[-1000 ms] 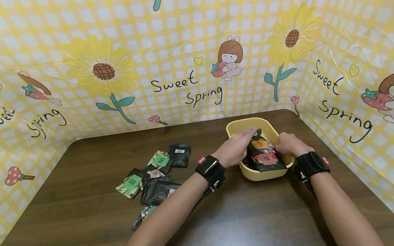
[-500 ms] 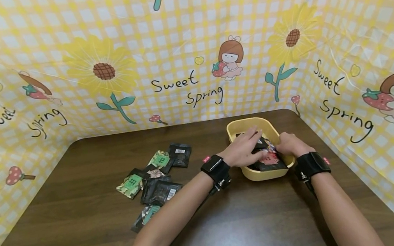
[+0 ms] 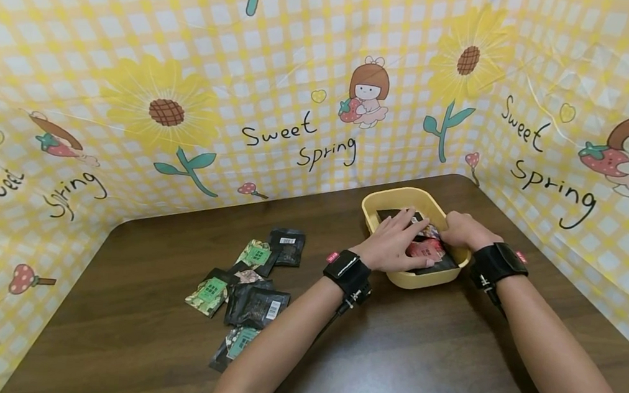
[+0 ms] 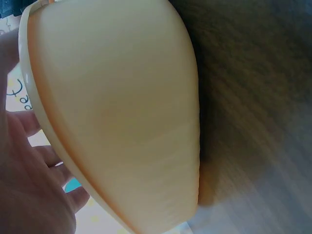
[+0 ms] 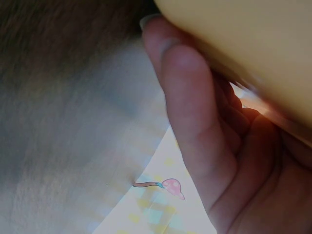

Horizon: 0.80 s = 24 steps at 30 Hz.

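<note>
In the head view a yellow plastic box (image 3: 419,282) stands toward the right of the table, with several black packets inside, one bearing a red label (image 3: 427,251). My left hand (image 3: 391,244) lies over the packets with its fingers spread and straight, resting on them. Seen from the left wrist, the box's outer wall (image 4: 117,107) fills the middle, and the left hand (image 4: 34,180) reaches over its rim. My right hand (image 3: 463,231) holds the box's right rim; its curled fingers press the outside wall in the right wrist view. The packets' lower layers are hidden.
Left of the box, several more packets lie loosely on the brown table (image 3: 129,330): one with a green label (image 3: 208,293), a black one with a barcode (image 3: 286,250), others overlapping. A yellow checked cloth (image 3: 299,51) walls the table's back and sides.
My left hand has let a packet down into the box, spread its fingers and shifted slightly forward over the packets, toward the near side. The right hand has stayed on the rim.
</note>
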{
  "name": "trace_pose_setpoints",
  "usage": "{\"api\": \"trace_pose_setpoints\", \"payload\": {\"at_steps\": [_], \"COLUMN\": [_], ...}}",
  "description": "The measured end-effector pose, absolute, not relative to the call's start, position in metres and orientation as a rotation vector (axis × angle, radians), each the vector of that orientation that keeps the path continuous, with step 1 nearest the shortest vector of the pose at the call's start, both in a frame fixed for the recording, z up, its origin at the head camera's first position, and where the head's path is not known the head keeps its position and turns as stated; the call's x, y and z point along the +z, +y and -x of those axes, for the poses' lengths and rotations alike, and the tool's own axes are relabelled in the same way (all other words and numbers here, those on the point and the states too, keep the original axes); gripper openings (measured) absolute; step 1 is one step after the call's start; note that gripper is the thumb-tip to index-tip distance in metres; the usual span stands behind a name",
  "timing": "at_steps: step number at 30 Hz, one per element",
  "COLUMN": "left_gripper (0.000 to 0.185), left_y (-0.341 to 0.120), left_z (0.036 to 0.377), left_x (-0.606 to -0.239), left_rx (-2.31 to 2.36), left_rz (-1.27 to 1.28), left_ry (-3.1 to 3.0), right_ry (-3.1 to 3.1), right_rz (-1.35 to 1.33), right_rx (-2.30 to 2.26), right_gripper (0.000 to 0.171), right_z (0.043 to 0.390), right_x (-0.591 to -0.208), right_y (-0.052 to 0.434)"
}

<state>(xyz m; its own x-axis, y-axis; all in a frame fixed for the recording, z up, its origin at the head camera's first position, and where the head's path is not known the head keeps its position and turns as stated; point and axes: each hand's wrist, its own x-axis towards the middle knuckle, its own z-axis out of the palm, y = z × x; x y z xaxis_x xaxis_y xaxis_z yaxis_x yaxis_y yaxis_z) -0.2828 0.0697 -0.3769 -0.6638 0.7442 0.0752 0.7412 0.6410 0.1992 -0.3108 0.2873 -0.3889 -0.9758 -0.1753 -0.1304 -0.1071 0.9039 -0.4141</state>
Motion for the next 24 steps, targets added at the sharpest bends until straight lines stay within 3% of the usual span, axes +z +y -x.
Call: {"api": "trace_pose_setpoints", "payload": {"at_steps": [13, 24], "left_gripper": [0.064, 0.064], "left_y": [0.053, -0.005], "left_z": [0.287, 0.290], "left_x": [-0.386, -0.389], "left_rx": [0.444, 0.486], "left_rz": [-1.246, -1.032], "left_ry": [2.873, 2.965], "right_ry": [2.914, 2.904], "right_rz": [0.225, 0.233], "right_rx": [-0.620, -0.640], "right_gripper": [0.014, 0.013], "right_z": [0.309, 0.311], "right_x": [-0.387, -0.389], "right_y": [0.287, 0.288]}}
